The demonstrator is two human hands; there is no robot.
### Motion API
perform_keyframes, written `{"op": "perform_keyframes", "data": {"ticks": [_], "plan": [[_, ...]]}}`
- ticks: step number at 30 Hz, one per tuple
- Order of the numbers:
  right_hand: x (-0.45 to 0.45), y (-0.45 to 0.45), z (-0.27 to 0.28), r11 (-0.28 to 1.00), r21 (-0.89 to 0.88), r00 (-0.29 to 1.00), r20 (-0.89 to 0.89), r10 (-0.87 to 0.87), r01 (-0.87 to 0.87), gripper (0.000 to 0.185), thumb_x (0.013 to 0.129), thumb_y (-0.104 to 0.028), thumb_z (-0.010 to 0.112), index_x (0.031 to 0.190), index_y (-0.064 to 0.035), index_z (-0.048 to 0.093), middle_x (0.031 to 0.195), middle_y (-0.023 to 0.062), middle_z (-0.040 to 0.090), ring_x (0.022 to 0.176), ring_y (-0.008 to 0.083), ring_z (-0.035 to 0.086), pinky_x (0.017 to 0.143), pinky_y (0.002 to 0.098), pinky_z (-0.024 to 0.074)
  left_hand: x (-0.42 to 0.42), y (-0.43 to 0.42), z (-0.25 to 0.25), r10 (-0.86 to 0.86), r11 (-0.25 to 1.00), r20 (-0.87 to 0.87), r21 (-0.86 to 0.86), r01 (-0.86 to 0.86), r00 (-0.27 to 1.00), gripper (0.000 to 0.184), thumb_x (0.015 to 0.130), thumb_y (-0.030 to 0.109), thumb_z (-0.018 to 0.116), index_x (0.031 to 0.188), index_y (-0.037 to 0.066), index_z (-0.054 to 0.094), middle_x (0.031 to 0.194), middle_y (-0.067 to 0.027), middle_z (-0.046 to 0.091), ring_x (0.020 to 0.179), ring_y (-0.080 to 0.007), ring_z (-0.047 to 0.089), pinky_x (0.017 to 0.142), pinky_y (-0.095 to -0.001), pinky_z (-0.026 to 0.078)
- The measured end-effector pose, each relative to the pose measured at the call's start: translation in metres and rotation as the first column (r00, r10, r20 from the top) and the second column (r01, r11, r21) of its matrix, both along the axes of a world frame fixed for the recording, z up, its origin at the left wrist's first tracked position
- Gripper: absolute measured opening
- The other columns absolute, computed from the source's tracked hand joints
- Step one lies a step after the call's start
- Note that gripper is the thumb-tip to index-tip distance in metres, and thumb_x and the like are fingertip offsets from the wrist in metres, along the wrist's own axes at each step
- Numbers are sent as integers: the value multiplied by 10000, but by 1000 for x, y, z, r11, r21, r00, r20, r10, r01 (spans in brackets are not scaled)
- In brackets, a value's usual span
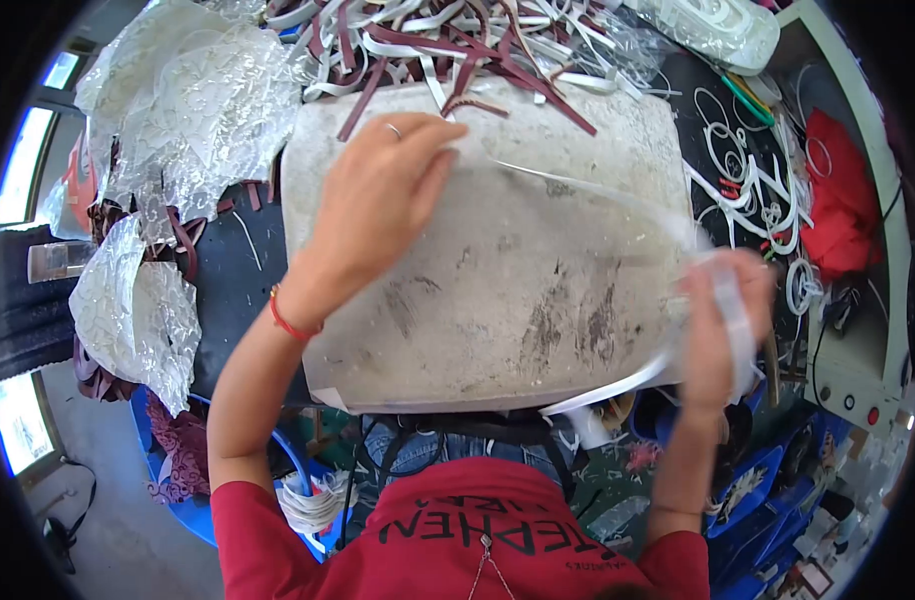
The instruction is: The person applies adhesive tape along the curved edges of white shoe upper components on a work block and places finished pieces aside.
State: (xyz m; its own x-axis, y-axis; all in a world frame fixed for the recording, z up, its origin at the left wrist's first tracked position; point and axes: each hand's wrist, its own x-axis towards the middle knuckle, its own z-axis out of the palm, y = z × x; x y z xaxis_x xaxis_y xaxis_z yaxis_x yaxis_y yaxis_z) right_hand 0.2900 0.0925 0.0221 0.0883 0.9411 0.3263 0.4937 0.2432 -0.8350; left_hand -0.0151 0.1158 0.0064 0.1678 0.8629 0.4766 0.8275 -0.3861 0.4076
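Observation:
My left hand (393, 185), with a ring and a red bracelet, is over the upper left of the stained pale board (478, 290). Its fingers are pressed together near one end of a thin white strip (598, 190), but what they hold is too small to make out. The strip runs across the board toward the right. Over the board's right edge, my right hand (718, 310) is blurred, its fingers closed round white strips. One white strip end hangs past the board's front edge.
Maroon and white strips (458, 50) are heaped behind the board. Clear plastic with white patterned material (198, 100) lies at the left. White loops (768, 200), a red cloth (840, 195) and a machine frame with buttons (858, 400) are at the right.

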Motion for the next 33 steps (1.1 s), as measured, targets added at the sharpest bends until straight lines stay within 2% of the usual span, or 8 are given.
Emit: {"op": "perform_keyframes", "data": {"ticks": [4,7,10,15,22,25,28,33], "plan": [[123,130,15,974,89,966,137,-220,209,297,886,-200,703,1069,-23,549,930,68,608,779,128,609,704,268,478,-27,36,8,99,995,-130,-8,-100,987,183,892,121,634,1052,54,694,1023,-102,675,963,-302,618,840,-384,490],[167,183,8,896,277,610,659,-440,347,496,820,-348,744,1121,-3,554,1005,145,653,912,273,637,855,357,473,-21,59,3,36,998,-151,50,-29,988,179,871,114,651,1037,57,689,1029,-100,667,982,-299,613,834,-384,496],[78,187,8,979,177,898,406,-167,102,449,851,-356,709,1098,-8,569,993,165,666,877,276,652,828,374,483,3,89,-9,-50,990,-160,119,69,986,185,854,103,659,1029,49,679,1043,-94,659,1006,-293,607,849,-381,495],[-53,216,-21,989,-78,892,426,149,-128,299,858,-259,656,1057,-61,552,821,195,683,771,390,678,721,444,517,57,131,-25,-113,941,-216,290,174,970,214,818,98,680,1022,36,659,1068,-95,645,1061,-289,590,911,-383,475],[-70,238,19,945,233,791,611,40,-228,164,889,-141,586,1034,-67,566,751,154,641,711,330,657,647,399,499,44,169,-7,-7,891,-52,452,30,999,354,813,68,656,1156,48,573,1015,-109,637,966,-297,620,824,-386,510],[-54,184,62,816,427,651,755,-85,-389,117,897,-56,581,1014,-64,578,870,126,656,800,307,650,699,394,488,51,162,19,-127,956,-28,262,130,992,851,775,184,746,1480,66,283,1506,-194,277,1427,-409,206,1144,-598,164],[-36,142,84,645,584,559,781,-280,-493,243,809,-6,586,1038,-87,587,902,89,627,875,277,622,787,371,443,69,157,44,-54,903,-122,417,100,991,899,765,172,750,1497,77,238,1488,-212,279,1417,-437,208,1160,-543,190],[-30,108,99,667,725,713,558,-424,-171,215,827,16,632,1030,-45,598,904,95,611,787,244,616,696,350,491,95,177,77,-200,965,179,205,162,963,206,908,165,554,881,-24,631,848,-248,648,855,-404,610,801,-470,450]]}}
